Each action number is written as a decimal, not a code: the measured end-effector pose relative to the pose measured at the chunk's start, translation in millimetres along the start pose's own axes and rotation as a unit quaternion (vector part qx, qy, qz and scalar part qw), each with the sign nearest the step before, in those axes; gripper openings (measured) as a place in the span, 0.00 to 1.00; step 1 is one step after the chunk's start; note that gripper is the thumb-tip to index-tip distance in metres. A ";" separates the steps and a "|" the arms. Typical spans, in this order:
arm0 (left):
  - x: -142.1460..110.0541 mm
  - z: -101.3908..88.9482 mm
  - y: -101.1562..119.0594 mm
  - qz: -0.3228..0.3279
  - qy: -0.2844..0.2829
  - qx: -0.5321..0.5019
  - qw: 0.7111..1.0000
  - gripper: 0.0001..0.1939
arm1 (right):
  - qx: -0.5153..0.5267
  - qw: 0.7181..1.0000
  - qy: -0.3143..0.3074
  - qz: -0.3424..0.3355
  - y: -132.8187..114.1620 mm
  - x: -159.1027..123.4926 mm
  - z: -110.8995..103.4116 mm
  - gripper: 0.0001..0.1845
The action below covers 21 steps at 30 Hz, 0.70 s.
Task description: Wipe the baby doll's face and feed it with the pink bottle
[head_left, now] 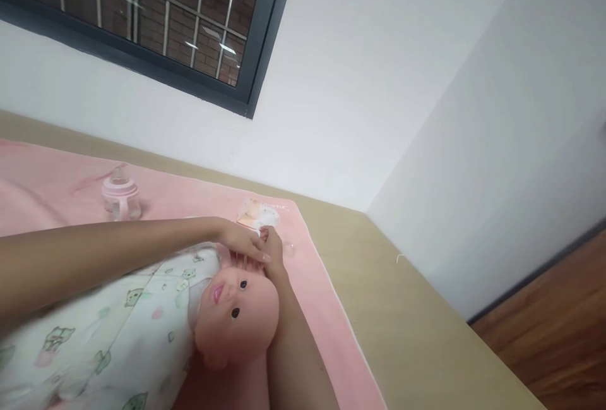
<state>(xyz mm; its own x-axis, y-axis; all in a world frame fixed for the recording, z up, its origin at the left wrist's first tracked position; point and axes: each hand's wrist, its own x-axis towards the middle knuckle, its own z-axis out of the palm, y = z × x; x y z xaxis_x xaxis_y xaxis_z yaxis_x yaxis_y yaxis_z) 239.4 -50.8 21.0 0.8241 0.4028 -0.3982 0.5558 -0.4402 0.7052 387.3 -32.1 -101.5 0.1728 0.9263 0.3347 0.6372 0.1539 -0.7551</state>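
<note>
A baby doll (239,315) in a white bear-print suit lies on its back on a pink blanket (312,309), its head toward the right. My left hand (243,242) reaches over the doll's chest, fingers stretched out beside its head, their tips touching my right hand. Beyond the head, my right hand (273,247) has its fingers curled together; whatever they hold, if anything, is hidden. My right forearm runs along the top of the doll's head. Just past my hands is a small printed orange-and-white cloth or packet (258,213).
A pink-lidded baby bottle (121,195) with handles stands upright on the blanket at the left. A small clear object (289,248) lies right of my right hand. The tan surface (379,309) meets a white wall, with a barred window (142,12) above.
</note>
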 end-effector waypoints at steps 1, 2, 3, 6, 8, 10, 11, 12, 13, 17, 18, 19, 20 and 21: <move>-2.2 -3.8 -1.9 0.006 0.052 0.021 0.998 0.25 | 0.021 1.000 -0.006 0.013 -0.7 0.1 -0.7 0.16; -4.8 -7.5 -4.3 0.005 0.101 0.037 0.994 0.25 | 0.048 0.998 -0.011 0.027 -2.1 0.2 -1.7 0.17; -7.7 -11.2 -7.3 -0.003 0.144 0.049 0.988 0.25 | 0.082 0.996 -0.012 0.040 -3.8 0.5 -2.8 0.18; -15.9 -20.4 -17.6 -0.032 0.248 0.074 0.965 0.27 | 0.182 0.981 -0.006 0.061 -11.2 2.5 -6.3 0.20; -19.5 -23.9 -23.9 -0.047 0.297 0.084 0.950 0.31 | 0.227 0.971 -0.016 0.070 -18.1 4.7 -8.9 0.20; -20.7 -25.0 -28.4 -0.053 0.323 0.086 0.941 0.35 | 0.268 0.960 -0.042 0.071 -26.8 6.9 -12.4 0.20; -20.6 -24.9 -29.9 -0.054 0.331 0.085 0.938 0.37 | 0.290 0.953 -0.057 0.066 -31.7 7.8 -14.6 0.20; -20.0 -24.7 -30.8 -0.053 0.338 0.083 0.936 0.38 | 0.313 0.945 -0.074 0.059 -36.9 8.6 -17.0 0.20; -19.3 -24.6 -31.4 -0.051 0.343 0.080 0.935 0.39 | 0.336 0.936 -0.090 0.050 -42.1 9.1 -19.4 0.21; -18.6 -26.9 -31.4 -0.037 0.336 0.056 0.939 0.31 | 0.410 0.903 -0.127 0.032 -57.8 8.6 -27.2 0.22; -20.1 -28.3 -30.9 -0.033 0.326 0.050 0.943 0.27 | 0.425 0.895 -0.131 0.035 -59.2 7.9 -28.1 0.22; -22.7 -29.8 -30.1 -0.027 0.315 0.041 0.948 0.24 | 0.438 0.888 -0.134 0.040 -59.1 7.0 -28.4 0.22; -26.5 -31.2 -28.8 -0.021 0.304 0.025 0.952 0.22 | 0.448 0.883 -0.135 0.047 -57.5 5.9 -28.1 0.22; -31.6 -32.2 -27.1 -0.014 0.295 0.003 0.955 0.20 | 0.455 0.879 -0.133 0.055 -54.2 4.7 -27.1 0.22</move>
<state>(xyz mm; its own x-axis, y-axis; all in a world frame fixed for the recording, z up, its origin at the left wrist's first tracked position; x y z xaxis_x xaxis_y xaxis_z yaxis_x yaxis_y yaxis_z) 194.8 -25.7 33.3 0.6047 0.7963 -0.0152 0.5790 -0.4264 0.6949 373.9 -45.3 -43.6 -0.0626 0.9819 0.1788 -0.2572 0.1572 -0.9535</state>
